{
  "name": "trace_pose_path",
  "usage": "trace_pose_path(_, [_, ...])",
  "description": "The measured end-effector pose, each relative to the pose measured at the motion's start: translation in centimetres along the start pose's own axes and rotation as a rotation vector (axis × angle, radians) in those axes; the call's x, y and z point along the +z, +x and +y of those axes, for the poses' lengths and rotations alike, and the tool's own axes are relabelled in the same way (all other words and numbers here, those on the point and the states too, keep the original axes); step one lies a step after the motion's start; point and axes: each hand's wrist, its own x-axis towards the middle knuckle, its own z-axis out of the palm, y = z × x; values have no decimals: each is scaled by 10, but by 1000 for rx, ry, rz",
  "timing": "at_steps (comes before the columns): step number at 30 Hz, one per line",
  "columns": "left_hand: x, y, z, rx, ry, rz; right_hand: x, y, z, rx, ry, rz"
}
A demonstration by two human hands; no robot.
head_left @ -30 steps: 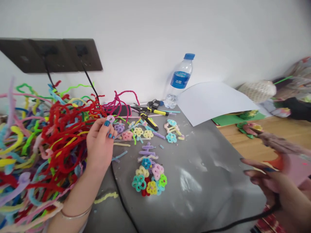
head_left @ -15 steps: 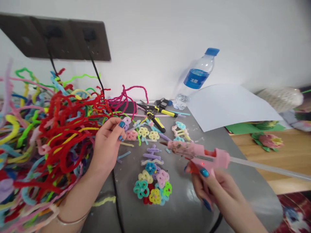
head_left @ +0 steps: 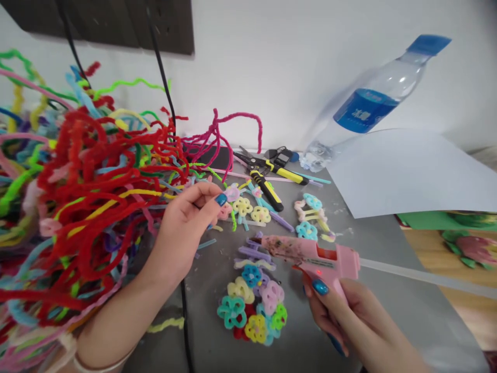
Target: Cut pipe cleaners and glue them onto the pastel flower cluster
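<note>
My left hand [head_left: 182,230] pinches a small lilac pipe-cleaner flower [head_left: 232,192] between thumb and fingertips, beside the big tangle of coloured pipe cleaners [head_left: 77,181]. My right hand [head_left: 349,318] grips a pink hot glue gun [head_left: 314,255] with a clear glue stick sticking out to the right; its nozzle points left, just above a cluster of joined pipe-cleaner flowers [head_left: 252,305] on the grey table [head_left: 380,269]. More loose flowers [head_left: 250,210] lie past the nozzle.
Yellow-handled cutters [head_left: 267,178] lie at the back by a water bottle [head_left: 365,111] and a white paper sheet [head_left: 411,173]. A black cable [head_left: 184,326] runs down from wall sockets [head_left: 116,20] across the table. Green card and a pink craft flower [head_left: 469,246] sit at right.
My right hand brought the glue gun in from the right to above the flower cluster. My left hand kept the lilac flower and shifted slightly right. The view moved closer.
</note>
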Motion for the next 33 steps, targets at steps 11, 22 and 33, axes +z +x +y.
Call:
trace_pose_path(11, [0, -1, 0, -13, 43, -25, -6, 2, -14, 47, -93, -33])
trace_pose_path(22, [0, -2, 0, -19, 56, -29, -11, -2, 3, 4, -83, -78])
trace_pose_path(33, [0, -2, 0, 6, 96, -25, -9, -5, -8, 38, -109, 11])
